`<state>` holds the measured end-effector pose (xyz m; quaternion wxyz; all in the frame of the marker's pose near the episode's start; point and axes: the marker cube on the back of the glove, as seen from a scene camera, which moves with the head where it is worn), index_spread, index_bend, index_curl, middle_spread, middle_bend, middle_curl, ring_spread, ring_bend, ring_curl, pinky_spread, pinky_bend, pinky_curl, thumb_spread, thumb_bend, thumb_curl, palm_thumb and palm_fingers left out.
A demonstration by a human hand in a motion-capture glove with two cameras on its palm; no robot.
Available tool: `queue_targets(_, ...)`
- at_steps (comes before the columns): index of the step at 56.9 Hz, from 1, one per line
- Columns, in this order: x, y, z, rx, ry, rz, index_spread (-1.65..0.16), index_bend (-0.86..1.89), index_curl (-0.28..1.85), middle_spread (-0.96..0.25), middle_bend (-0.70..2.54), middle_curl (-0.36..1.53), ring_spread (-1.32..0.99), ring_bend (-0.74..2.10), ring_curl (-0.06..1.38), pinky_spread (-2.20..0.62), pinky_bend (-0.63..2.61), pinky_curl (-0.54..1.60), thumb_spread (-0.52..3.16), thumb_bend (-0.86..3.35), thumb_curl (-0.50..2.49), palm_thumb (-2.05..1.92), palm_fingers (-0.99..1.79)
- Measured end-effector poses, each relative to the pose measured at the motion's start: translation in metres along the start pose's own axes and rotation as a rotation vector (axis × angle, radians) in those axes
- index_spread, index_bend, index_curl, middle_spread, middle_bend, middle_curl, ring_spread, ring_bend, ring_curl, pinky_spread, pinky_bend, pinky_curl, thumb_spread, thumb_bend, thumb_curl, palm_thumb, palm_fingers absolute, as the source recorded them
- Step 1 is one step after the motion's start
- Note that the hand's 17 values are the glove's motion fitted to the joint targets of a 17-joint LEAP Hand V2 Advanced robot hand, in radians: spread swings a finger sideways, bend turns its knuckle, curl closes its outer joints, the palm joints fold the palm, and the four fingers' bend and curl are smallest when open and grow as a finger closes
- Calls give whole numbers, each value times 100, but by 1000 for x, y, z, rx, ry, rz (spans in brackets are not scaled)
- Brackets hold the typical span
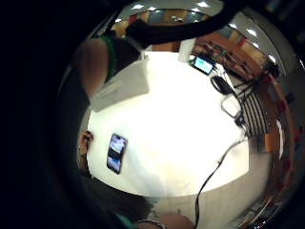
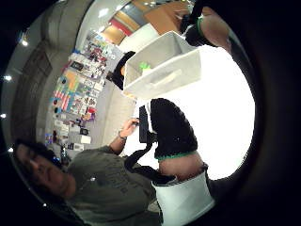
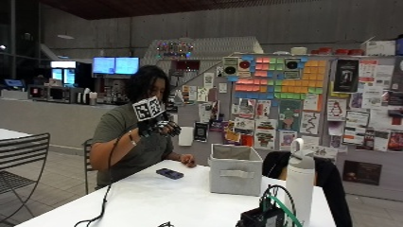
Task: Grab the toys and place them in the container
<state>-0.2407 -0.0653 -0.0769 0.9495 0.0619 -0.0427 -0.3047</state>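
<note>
Your gloved right hand (image 3: 159, 126) is raised at chest height above the table, well clear of the top; whether its fingers are curled or straight, or hold anything, cannot be told from here. The grey fabric container (image 3: 235, 169) stands on the white table (image 3: 157, 198) to your right side, near the middle, and the thumb-side palm view shows a small green toy (image 2: 145, 67) lying inside it. A phone (image 3: 169, 173) lies flat on the table just in front of your bare hand (image 3: 188, 162), which rests at the table's edge. A white bottle (image 3: 301, 179) stands near the camera, beyond the container. Behind you a board is covered with posters and coloured notes.
</note>
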Motion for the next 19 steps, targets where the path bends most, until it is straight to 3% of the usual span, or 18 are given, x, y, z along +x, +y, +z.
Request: queue_targets(19,25,41,2,-35,-17,32,-41,39,56,-13,36,47,-25,70,35,1,59,32,145,-2,27,-3,32)
